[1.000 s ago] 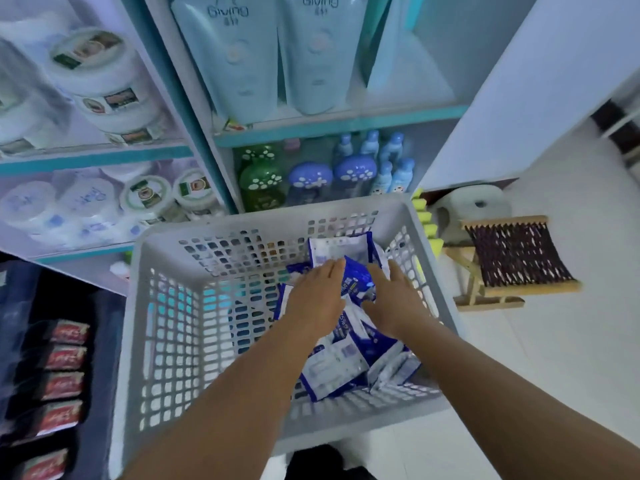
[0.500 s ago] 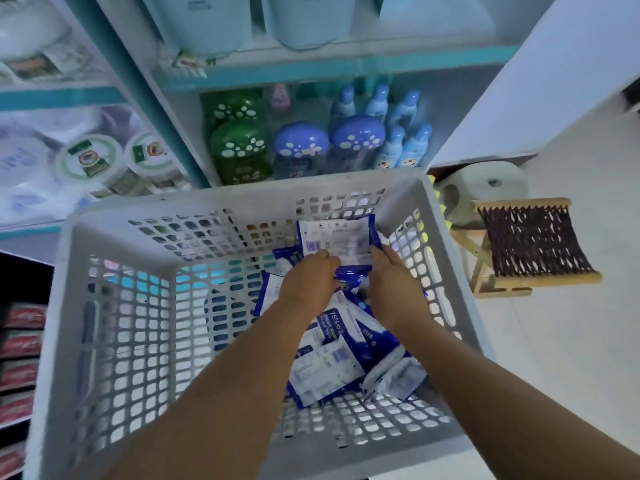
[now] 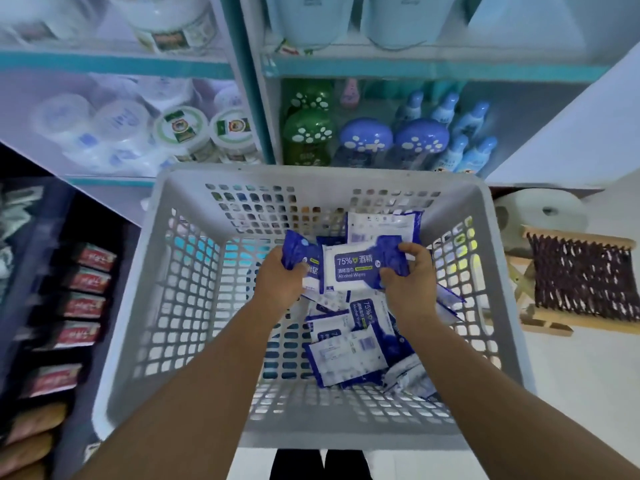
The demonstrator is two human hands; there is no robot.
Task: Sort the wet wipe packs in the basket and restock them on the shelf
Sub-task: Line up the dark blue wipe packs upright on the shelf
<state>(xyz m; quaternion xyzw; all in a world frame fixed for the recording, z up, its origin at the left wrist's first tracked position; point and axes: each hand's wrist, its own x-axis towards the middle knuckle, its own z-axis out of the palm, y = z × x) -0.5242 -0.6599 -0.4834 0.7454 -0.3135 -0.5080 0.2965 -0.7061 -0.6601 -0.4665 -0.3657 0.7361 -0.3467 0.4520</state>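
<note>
Now that both hands have lifted packs clear of the pile, sorting is underway: the left hand [image 3: 281,280] grips one wet wipe pack [image 3: 298,257], the right hand [image 3: 408,277] another pack [image 3: 356,271], above the basket [image 3: 194,271].

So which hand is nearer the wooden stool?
Right. The right hand grips a wipe pack on the side of the basket next to the wooden stool; the left hand is farther away, across the pack.
</note>
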